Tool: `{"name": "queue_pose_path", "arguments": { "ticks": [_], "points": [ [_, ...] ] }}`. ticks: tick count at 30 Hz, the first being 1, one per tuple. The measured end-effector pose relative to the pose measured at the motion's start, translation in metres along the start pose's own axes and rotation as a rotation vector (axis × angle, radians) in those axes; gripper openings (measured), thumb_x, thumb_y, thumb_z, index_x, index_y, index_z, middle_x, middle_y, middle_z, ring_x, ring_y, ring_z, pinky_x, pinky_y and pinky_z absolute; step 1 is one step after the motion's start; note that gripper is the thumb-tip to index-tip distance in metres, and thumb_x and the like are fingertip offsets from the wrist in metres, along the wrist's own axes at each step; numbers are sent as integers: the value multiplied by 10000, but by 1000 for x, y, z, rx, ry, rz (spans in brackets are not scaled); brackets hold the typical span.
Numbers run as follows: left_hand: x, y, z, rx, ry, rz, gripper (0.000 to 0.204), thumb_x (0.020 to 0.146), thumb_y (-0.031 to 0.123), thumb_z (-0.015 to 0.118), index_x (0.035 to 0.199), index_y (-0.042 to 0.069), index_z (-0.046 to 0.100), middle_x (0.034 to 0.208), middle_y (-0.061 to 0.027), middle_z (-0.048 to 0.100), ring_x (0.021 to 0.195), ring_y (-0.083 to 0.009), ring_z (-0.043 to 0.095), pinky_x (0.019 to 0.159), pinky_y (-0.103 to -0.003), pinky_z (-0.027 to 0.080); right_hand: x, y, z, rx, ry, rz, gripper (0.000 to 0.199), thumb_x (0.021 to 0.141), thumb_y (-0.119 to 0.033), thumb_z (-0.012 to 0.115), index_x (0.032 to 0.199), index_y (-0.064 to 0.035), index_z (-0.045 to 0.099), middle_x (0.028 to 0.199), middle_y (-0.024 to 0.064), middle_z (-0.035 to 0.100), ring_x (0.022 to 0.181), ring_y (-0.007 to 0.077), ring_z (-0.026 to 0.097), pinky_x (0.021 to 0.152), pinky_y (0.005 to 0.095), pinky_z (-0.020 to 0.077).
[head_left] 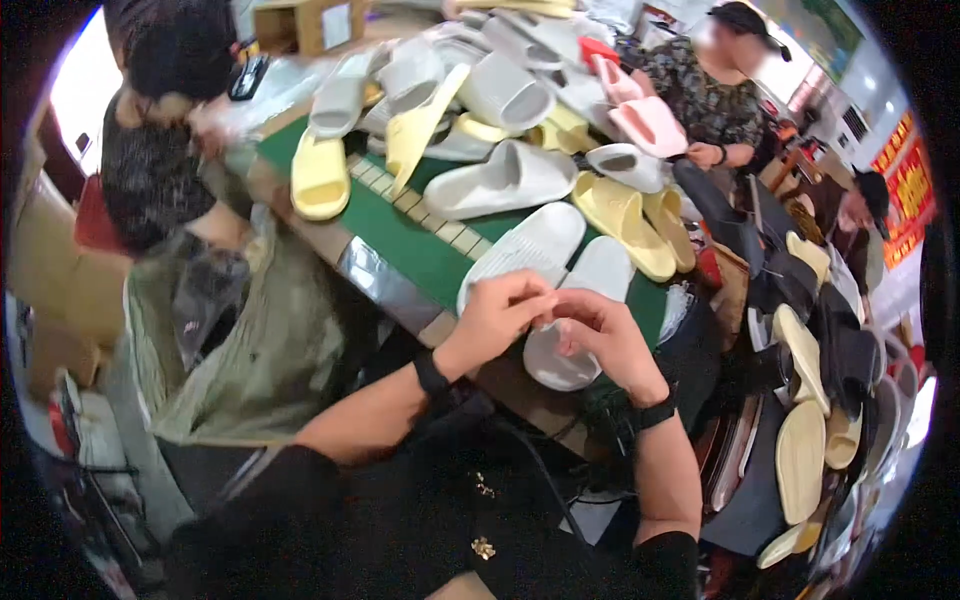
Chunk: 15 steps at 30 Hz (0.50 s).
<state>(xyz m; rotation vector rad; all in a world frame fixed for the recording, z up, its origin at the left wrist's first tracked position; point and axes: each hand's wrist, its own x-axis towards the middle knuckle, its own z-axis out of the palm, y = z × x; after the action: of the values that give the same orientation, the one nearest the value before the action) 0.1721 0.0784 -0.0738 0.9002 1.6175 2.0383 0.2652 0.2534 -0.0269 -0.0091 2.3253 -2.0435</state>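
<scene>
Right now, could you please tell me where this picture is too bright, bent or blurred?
In the head view, the upper-left opening is washed out and the shiny table-edge patch glares; edges bend toward the dark rim; the left co-worker looks soft, the left hand and right hand clearer.

Matt, foam-like slides (505,180) looked soft against a smooth green tabletop (392,252).
The near grey slide (535,245) had a finely ribbed footbed; the yellow slide (318,178) and the pink slide (650,126) were smooth and dull. Glossy clear plastic (370,266) caught light at the table's edge. The olive sack (285,345) was rumpled and matt, cloth or woven plastic; the dark bag (208,295) inside, thin shiny plastic. The box (288,27) was plain cardboard, the shirt (390,525) matt black cloth with shiny, metallic-looking gold ornaments (484,548).
</scene>
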Motion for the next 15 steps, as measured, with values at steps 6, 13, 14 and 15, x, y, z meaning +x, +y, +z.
{"name": "queue_pose_path", "arguments": {
  "ticks": [6,13,14,15],
  "points": [
    [0,-7,-3,-60,-19,6,138,965,85,611,1054,-13,653,815,-30,663,722,-82,601,669,-228,493,-2,23,14,-120,269,-19,122,953,-66,622,1057,-18,661,712,-7,623,541,36,486,489,197,378],
    [-7,-24,-1,-26,41,-27,127,939,60,626,1036,-19,605,718,-66,671,635,-93,600,587,-256,482,-11,24,16,29,415,-144,92,996,-88,584,1027,-18,635,726,21,631,470,20,400,425,190,300],
    [-8,-26,-2,-14,26,-3,115,935,63,633,1019,-12,615,726,-63,673,642,-93,606,588,-254,482,-12,27,15,73,426,-185,98,997,-89,581,1057,-20,617,726,36,628,460,32,410,419,190,304],
    [-9,-28,-2,0,13,22,103,931,66,639,1003,-6,625,735,-60,675,649,-92,612,588,-253,483,-12,28,15,80,415,-184,98,997,-89,581,1057,-20,617,726,36,628,460,32,410,419,190,304]
  ]
}}
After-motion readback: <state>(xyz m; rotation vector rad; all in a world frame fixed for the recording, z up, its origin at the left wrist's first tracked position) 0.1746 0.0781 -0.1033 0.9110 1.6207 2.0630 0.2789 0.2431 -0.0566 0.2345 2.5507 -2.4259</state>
